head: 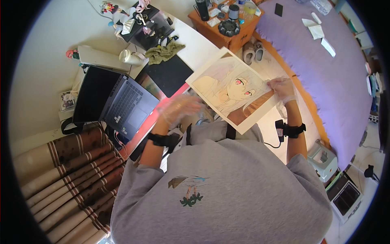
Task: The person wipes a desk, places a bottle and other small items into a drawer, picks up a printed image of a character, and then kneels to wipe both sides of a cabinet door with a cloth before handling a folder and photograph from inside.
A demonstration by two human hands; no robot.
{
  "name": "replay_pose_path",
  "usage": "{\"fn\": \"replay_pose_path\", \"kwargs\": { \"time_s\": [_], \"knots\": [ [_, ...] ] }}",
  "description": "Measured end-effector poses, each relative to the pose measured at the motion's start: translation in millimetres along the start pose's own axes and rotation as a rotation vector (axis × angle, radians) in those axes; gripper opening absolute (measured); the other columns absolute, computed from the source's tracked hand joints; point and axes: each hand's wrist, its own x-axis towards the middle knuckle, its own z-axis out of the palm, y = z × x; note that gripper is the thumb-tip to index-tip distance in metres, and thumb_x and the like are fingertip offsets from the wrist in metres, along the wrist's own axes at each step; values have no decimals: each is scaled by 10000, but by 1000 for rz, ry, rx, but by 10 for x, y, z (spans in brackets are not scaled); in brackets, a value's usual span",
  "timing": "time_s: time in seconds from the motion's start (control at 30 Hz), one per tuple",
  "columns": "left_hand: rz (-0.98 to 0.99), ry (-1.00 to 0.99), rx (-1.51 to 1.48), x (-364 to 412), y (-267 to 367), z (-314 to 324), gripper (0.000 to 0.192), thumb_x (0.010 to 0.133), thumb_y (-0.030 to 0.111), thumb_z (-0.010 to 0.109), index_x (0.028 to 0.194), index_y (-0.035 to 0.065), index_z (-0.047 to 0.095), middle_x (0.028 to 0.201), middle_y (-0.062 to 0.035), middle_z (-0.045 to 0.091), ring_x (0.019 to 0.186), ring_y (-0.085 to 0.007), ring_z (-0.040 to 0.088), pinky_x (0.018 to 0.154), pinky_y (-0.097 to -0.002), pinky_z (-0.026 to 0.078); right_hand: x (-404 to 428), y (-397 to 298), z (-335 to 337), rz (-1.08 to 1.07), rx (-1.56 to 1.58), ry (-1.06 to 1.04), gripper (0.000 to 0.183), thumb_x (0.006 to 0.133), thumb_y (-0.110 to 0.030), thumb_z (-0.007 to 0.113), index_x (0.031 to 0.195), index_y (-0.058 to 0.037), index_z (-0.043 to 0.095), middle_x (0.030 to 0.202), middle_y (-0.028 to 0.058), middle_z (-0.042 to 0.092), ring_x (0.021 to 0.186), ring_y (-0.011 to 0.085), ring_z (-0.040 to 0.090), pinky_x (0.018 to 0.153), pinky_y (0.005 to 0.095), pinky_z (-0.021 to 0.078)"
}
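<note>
My right hand (281, 88), in a clear plastic glove, grips the right edge of a framed anime-style picture (233, 91). The picture has a pale border and shows a figure with light hair and red eyes. It tilts in front of me, above my lap. My left hand (184, 106), also in a clear glove, is a little left of the picture's lower left edge; its fingers are apart and hold nothing. A black strap with a small device sits on each wrist.
An open laptop (131, 105) and a black mat (170, 74) lie on the desk at left, with a green cloth (164, 52) and a lidded cup (130, 57) behind. An orange wooden cabinet (243, 35) bears small items. A bed with a purple cover (317, 79) is at right; shoes (253, 52) stand beside it.
</note>
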Motion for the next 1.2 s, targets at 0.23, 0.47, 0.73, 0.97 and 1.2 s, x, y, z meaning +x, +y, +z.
{"fn": "replay_pose_path", "kwargs": {
  "time_s": [0.23, 0.47, 0.73, 0.97, 1.2],
  "knots": [
    [-491, 66, -405, 700, -1109, 292, 553, 938, 424, 503, 1278, -11, 474, 1198, -213, 581, 1070, -301, 605, 903, -376, 508, 384, 1122, 353, -428, -633, -188, 83, 716, -122, 666, 726, -58, 719, 714, 73, 689, 650, 171, 645, 591, 285, 492],
    [-393, 302, -656, 925, -1804, 367, 419, 960, 357, 480, 1214, 24, 494, 1177, -149, 569, 999, -248, 591, 867, -349, 511, 752, 1650, 889, -397, -803, -301, 222, 784, -261, 558, 722, -157, 745, 762, 45, 707, 746, 196, 682, 655, 329, 516],
    [-68, 712, -460, 1040, -2081, 96, 338, 918, 192, 552, 1206, 21, 509, 977, -100, 634, 828, -178, 613, 703, -310, 520, 1037, 1579, 1577, 148, -86, -206, 195, 783, -230, 606, 733, -106, 747, 717, 81, 701, 663, 223, 678, 627, 314, 529],
    [12, 832, -216, 1326, -2029, -280, 327, 795, -41, 607, 1113, -5, 544, 942, -80, 613, 752, -152, 607, 604, -248, 496, 1242, 1387, 1853, 132, -247, -255, 156, 798, -276, 629, 818, -190, 757, 853, 106, 693, 787, 261, 671, 714, 350, 531],
    [-4, 966, 109, 1626, -2310, -662, 261, 754, -37, 644, 1013, -17, 624, 835, -70, 647, 700, -131, 610, 607, -249, 503, 1335, 1564, 2028, 44, -470, -341, 176, 754, -256, 665, 850, -135, 750, 866, 142, 692, 814, 291, 673, 737, 354, 530]
  ]
}}
